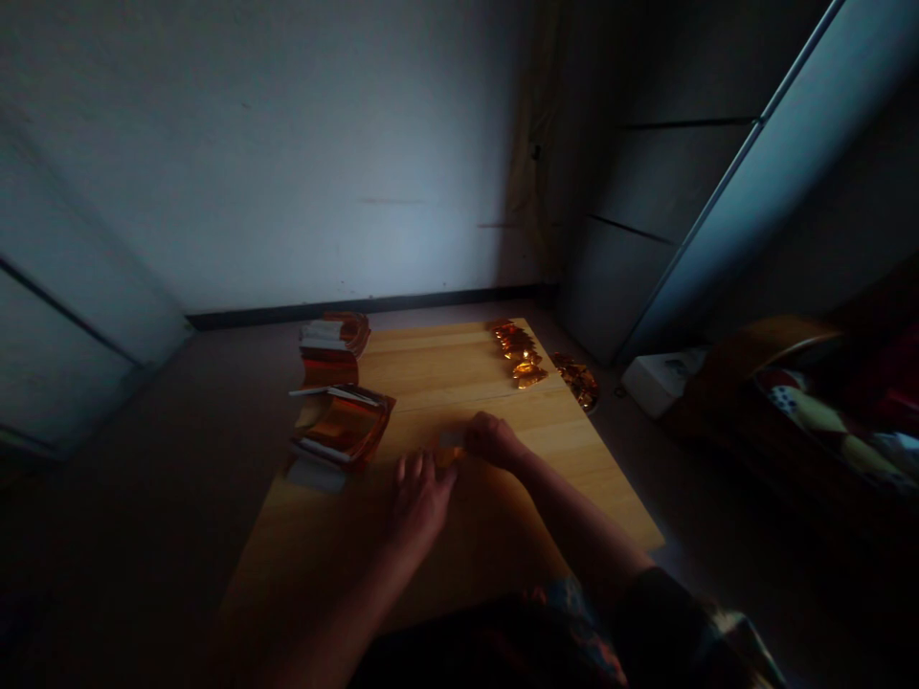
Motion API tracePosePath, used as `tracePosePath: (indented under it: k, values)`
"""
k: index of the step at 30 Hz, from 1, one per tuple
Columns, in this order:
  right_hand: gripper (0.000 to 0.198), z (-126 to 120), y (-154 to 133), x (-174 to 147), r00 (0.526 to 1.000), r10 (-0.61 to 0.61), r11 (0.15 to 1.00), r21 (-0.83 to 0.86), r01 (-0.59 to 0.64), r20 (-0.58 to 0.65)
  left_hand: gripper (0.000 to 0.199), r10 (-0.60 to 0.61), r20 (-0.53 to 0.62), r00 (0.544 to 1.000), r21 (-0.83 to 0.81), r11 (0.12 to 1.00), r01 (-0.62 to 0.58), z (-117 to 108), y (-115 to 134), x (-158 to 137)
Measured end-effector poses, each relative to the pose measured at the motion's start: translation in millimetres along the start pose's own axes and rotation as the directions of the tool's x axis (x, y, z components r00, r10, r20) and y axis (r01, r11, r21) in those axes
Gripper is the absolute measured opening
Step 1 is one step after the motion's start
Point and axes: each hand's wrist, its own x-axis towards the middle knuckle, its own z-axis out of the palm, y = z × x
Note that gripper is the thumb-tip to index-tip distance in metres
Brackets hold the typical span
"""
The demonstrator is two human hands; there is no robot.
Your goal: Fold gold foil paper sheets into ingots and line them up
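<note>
A small piece of gold foil paper (449,456) with a pale patch lies between my two hands, low over the wooden table (466,373). My left hand (423,493) is at its left side, thumb and forefinger closed on its near edge and the other fingers bent toward the tabletop. At the right end of the paper, my right hand (495,440) is curled into a pinch on it; the fingertips are partly hidden. Dim light blurs the details of the grip.
Stacks of orange-gold foil sheets (345,426) lie along the table's left side, with another bundle (334,335) behind. Several shiny folded gold pieces (518,354) line the far right edge. More gold pieces (578,381) sit beyond that edge. A white box (661,383) stands at right.
</note>
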Motion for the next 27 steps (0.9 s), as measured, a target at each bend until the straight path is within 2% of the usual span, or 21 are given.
tracePosePath:
  k: [9, 12, 14, 19, 24, 27]
  values:
    - [0.014, -1, -4, -2, 0.999, 0.018, 1.0, 0.005, -0.017, -0.027, 0.043, -0.037, 0.031, 0.999, -0.026, 0.999, 0.037, -5, 3, 3]
    - [0.009, 2, -5, -2, 0.998, 0.038, 0.999, -0.003, -0.038, -0.048, 0.036, -0.041, 0.037, 0.998, -0.048, 0.998, 0.043, -8, 0, 7]
    - [0.014, 4, -5, -5, 0.997, 0.03, 0.999, -0.015, -0.031, -0.071, 0.028, -0.064, 0.033, 0.997, -0.077, 0.995, 0.066, -8, -4, 13]
    - [0.018, 14, -17, -29, 0.993, -0.039, 0.996, -0.088, 0.03, -0.112, 0.016, -0.154, 0.012, 0.988, -0.235, 0.96, 0.153, 0, -16, 33]
    - [0.015, 26, -40, -54, 0.995, -0.034, 0.989, -0.148, 0.021, -0.088, 0.011, -0.162, -0.044, 0.986, -0.411, 0.902, 0.13, 8, -26, 45]
    - [0.014, 30, -39, -56, 0.993, -0.084, 0.99, -0.117, 0.074, -0.084, 0.014, -0.102, -0.023, 0.995, -0.469, 0.88, 0.079, 11, -33, 49]
